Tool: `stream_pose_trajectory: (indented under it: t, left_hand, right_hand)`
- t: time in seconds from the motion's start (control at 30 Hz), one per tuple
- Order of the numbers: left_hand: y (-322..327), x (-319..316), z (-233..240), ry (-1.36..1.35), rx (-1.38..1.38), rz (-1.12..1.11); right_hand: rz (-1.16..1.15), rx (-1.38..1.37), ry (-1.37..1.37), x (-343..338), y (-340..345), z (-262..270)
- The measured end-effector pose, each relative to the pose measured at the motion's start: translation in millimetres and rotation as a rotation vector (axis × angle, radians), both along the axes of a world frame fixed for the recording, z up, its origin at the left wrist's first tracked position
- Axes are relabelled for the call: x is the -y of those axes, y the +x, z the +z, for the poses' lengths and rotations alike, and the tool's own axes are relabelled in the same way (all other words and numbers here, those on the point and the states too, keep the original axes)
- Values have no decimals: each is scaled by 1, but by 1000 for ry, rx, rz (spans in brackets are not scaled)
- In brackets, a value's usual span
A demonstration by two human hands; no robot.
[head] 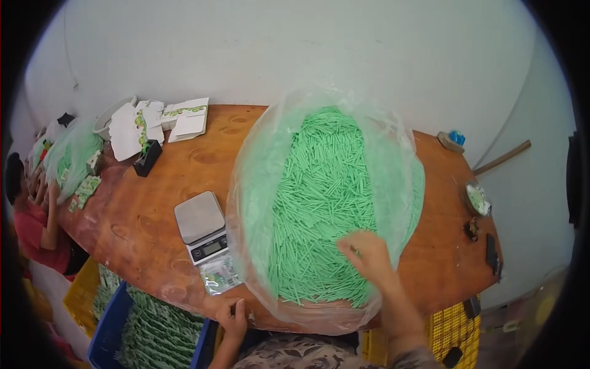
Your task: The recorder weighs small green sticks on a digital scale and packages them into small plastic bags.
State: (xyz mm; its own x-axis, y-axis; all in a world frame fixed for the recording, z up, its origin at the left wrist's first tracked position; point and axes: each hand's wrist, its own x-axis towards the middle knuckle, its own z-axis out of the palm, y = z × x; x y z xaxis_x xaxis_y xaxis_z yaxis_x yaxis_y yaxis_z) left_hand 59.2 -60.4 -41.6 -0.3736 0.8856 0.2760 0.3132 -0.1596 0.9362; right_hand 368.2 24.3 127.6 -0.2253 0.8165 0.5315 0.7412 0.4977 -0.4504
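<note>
A large clear plastic bag (pixel 251 203) lies opened out on the wooden table, its mouth facing me. Heaped inside are a great many thin light-green sticks (pixel 322 193). Over the near right part of the heap is my right hand (pixel 366 256), fingers curled; a bit of green shows at its palm, but whether it grips sticks is unclear. My left hand (pixel 233 318) is at the table's front edge, thumb and fingers apart, with nothing visible in it. Just beyond it lies a clear printed packet (pixel 220 275), against a digital kitchen scale (pixel 200 217).
On the wooden table (pixel 152 230) stand a black tape dispenser (pixel 147 157) and white card stacks (pixel 190 120). A blue crate (pixel 108 323) of green packets sits below, left. Another person (pixel 41 230) works at far left. A bowl (pixel 477 198) is at right.
</note>
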Motion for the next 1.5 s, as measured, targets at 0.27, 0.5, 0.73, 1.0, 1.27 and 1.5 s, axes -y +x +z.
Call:
stream_pose_trajectory:
  t: [0.27,0.5,0.73,1.0,1.27,1.5]
  left_hand:
    - [12,3,3,165,-22,2]
    - [8,-4,29,284,-198,-73]
    - [10,-5,30,313,-221,-64]
    - [12,-5,29,280,-249,-72]
    - [13,-32,50,96,56,-217]
    - [103,-156,194,507,-272,-353]
  right_hand:
    - [-172,375,83,-158,-8,-45]
    - [-378,554,146,-182,-27,-55]
    - [-412,614,247,-190,-27,-78]
    - [-252,300,-15,-178,-2,-59]
    - [159,-787,-968,-145,33,-35]
    - [335,-294,-652,-85,-1,6]
